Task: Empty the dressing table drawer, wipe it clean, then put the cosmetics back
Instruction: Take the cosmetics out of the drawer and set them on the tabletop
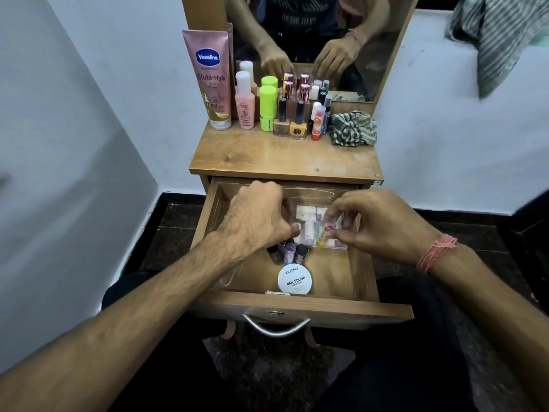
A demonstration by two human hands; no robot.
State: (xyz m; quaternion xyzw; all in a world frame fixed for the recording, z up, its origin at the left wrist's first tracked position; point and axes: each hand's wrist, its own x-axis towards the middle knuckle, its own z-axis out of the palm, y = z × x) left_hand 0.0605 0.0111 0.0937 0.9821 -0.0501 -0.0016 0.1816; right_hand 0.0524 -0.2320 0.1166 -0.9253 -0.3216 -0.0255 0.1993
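The wooden drawer (300, 309) of the dressing table stands pulled open. Inside lie a clear plastic box (309, 221) of small white items, several dark lipstick tubes (285, 252) and a round white nail polish remover tub (295, 279). My left hand (255, 218) reaches into the drawer's left side with its fingers curled down over the tubes; what it grips is hidden. My right hand (377, 224) pinches a small clear tube with a yellow end (325, 233) above the plastic box.
On the tabletop (267, 156) stand a Vaseline tube (209, 81), a pink bottle (245, 105), a green stick (267, 110), several nail polish bottles (297, 120) and a checked cloth (353, 129). A mirror (315, 34) rises behind. White walls close both sides.
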